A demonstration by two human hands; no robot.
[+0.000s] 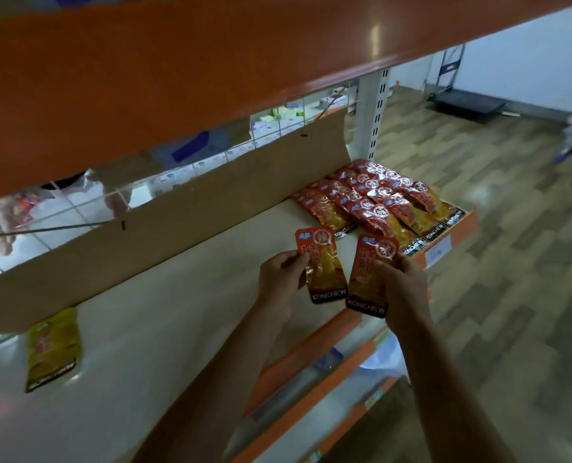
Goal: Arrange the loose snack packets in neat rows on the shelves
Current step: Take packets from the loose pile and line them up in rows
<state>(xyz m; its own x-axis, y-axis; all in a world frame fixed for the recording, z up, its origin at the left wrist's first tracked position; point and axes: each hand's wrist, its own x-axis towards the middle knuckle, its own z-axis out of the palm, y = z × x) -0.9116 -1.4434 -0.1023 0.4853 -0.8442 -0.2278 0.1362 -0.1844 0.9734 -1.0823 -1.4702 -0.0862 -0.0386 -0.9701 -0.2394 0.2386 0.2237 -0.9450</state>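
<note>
Your left hand [279, 274] is pinching one glossy red-and-yellow foil snack packet [323, 264]; your right hand [403, 279] is gripping a second matching packet [371, 275], both hovering over the pale shelf board [177, 312]; try laying them flat, labels forward, edges flush beside the overlapping rows of red packets [384, 202].
</note>
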